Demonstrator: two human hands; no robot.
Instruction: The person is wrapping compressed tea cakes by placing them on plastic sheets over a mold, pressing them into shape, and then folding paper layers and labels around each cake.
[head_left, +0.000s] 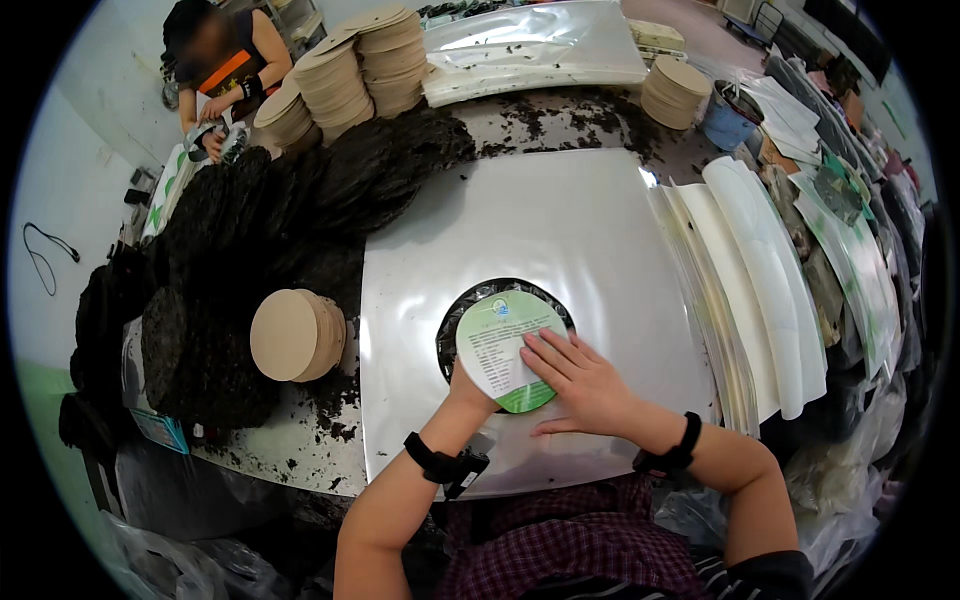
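Note:
A round green-and-white printed label [500, 365] lies over a black disc [452, 312] with a glossy, plastic-looking rim. My right hand [575, 375] rests on the label's right side, fingers stretched out and thumb apart. At the label's lower left is my left hand [472, 388], partly under it, its fingers hidden beneath. The disc sits on a wide sheet of shiny clear film [620, 230], which spreads across the work table in front of me. Left of the film stands a short stack of round tan discs [292, 335].
Dark, rough dried sheets, seaweed-like [270, 200], heap up on the left. Taller tan disc stacks [335, 80] and more film [530, 50] stand behind. A blue bucket [733, 118] and rolled white sheets [765, 280] are on the right. Another person [225, 65] works at the far left.

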